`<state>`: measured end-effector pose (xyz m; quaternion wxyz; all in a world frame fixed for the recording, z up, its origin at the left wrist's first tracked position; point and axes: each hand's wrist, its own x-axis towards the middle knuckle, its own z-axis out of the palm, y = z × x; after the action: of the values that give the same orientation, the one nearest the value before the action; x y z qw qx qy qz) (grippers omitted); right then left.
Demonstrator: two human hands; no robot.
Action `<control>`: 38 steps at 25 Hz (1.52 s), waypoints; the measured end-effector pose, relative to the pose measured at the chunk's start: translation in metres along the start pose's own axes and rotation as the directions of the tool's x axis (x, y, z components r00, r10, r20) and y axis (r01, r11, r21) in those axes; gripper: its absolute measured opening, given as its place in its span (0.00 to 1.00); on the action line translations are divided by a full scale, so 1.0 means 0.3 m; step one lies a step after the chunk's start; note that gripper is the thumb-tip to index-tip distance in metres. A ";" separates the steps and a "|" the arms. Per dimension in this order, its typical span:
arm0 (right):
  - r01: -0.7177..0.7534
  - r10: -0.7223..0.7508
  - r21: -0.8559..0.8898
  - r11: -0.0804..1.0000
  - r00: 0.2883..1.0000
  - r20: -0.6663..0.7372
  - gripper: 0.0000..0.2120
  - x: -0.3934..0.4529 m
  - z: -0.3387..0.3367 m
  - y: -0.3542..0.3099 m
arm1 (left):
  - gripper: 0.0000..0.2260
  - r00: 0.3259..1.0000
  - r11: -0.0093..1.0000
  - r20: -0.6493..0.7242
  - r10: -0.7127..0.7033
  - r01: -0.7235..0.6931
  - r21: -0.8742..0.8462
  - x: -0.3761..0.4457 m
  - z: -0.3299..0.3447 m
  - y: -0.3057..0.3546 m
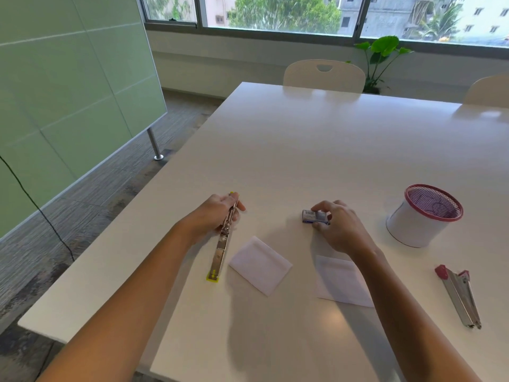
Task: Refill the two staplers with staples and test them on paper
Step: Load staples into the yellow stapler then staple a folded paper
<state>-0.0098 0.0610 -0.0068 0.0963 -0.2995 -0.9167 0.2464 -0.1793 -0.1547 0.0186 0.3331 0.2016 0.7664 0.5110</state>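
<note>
- Head view shows a white table [303, 139] with wide bare surface on its far half; the left edge runs close beside the left forearm, and the near edge lies under both arms.
- Mesh pen cup [421, 216], red-rimmed, stands at right, near the right hand but apart from it; it limits sweep room on that side.
- Two folded paper sheets lie near: left paper [260, 264] between the arms, right paper [341, 281] partly under the right forearm. Judged light and prone to slide; they need pinning down when stapled.
- Yellow stapler [220, 244] lies swung fully open, left of centre, its yellow-tipped end pointing near. Left hand [217, 216] grips its far half, fingers curled round the metal arm. Judged stiff, moderately heavy and smooth; hold by the sides of the channel, keeping the top clear for loading.
- Red stapler [458, 295] lies untouched at near right, well apart from both hands, also hinged open as far as can be told. It sits toward the right side of the table; how near the edge is cannot be told.
- Staple box [316, 216] rests on the table at centre. Right hand [338, 224] pinches it with fingertips and thumb. Judged small and light, easily crushed; staple strips inside are brittle and break if bent, so lift them by the long sides.
</note>
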 end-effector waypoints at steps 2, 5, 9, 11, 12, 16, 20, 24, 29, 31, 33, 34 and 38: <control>0.001 -0.001 0.000 1.000 1.000 -0.002 0.14 0.002 0.002 0.000 | 0.17 1.000 0.999 0.019 0.001 -0.001 -0.032 -0.001 0.005 -0.003; 0.003 -0.003 0.006 1.000 1.000 -0.009 0.13 0.005 0.004 0.002 | 0.14 0.999 0.999 0.029 0.035 -0.035 0.001 0.013 -0.012 -0.023; -0.002 0.002 0.011 1.000 1.000 -0.008 0.13 0.004 0.008 0.003 | 0.16 0.998 0.998 -0.023 0.053 -0.052 0.041 0.037 -0.030 -0.045; -0.003 0.003 0.008 1.000 1.000 -0.008 0.13 0.006 0.010 0.003 | 0.17 0.997 0.998 -0.062 0.044 -0.041 0.039 0.042 -0.030 -0.046; -0.004 0.004 0.009 1.000 1.000 -0.008 0.13 0.006 0.010 0.003 | 0.17 0.996 0.998 -0.080 0.043 -0.040 0.042 0.045 -0.031 -0.048; -0.011 0.011 0.009 1.000 1.000 -0.008 0.13 0.002 0.012 0.002 | 0.15 0.989 0.996 -0.135 0.057 -0.046 0.080 0.051 -0.031 -0.067; -0.006 0.007 0.024 1.000 1.000 -0.018 0.12 -0.001 0.012 0.000 | 0.11 0.980 0.992 -0.189 0.065 -0.043 0.122 0.041 -0.026 -0.070; 0.000 0.002 0.043 0.999 1.000 -0.025 0.12 -0.004 0.011 0.002 | 0.09 0.973 0.994 -0.221 0.065 -0.044 0.097 0.024 -0.018 -0.071; 0.002 0.001 0.089 0.996 1.000 -0.025 0.12 -0.012 0.003 -0.007 | 0.13 0.968 0.994 -0.243 0.065 -0.041 0.102 0.022 -0.018 -0.061; 0.027 -0.025 0.121 0.992 1.000 -0.019 0.13 -0.027 -0.002 -0.022 | 0.12 0.933 0.963 -0.303 0.192 -0.119 0.243 0.017 -0.010 -0.040; 0.048 -0.046 0.178 0.983 0.999 -0.012 0.13 -0.044 -0.012 -0.045 | 0.14 0.906 0.914 -0.253 0.339 -0.254 0.316 -0.006 0.019 -0.004; 0.054 -0.052 0.211 0.976 0.999 -0.014 0.13 -0.053 -0.020 -0.058 | 0.17 0.899 0.878 -0.179 0.400 -0.319 0.358 -0.022 0.040 0.014; 0.109 -0.101 0.285 0.952 0.994 -0.044 0.14 -0.092 -0.064 -0.106 | 0.26 0.877 0.766 0.026 0.480 -0.433 0.475 -0.062 0.149 0.051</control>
<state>0.0027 0.0298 0.0252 0.1649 -0.2369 -0.8843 0.3670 -0.1348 -0.1317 0.0271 0.1025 0.4310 0.8091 0.3860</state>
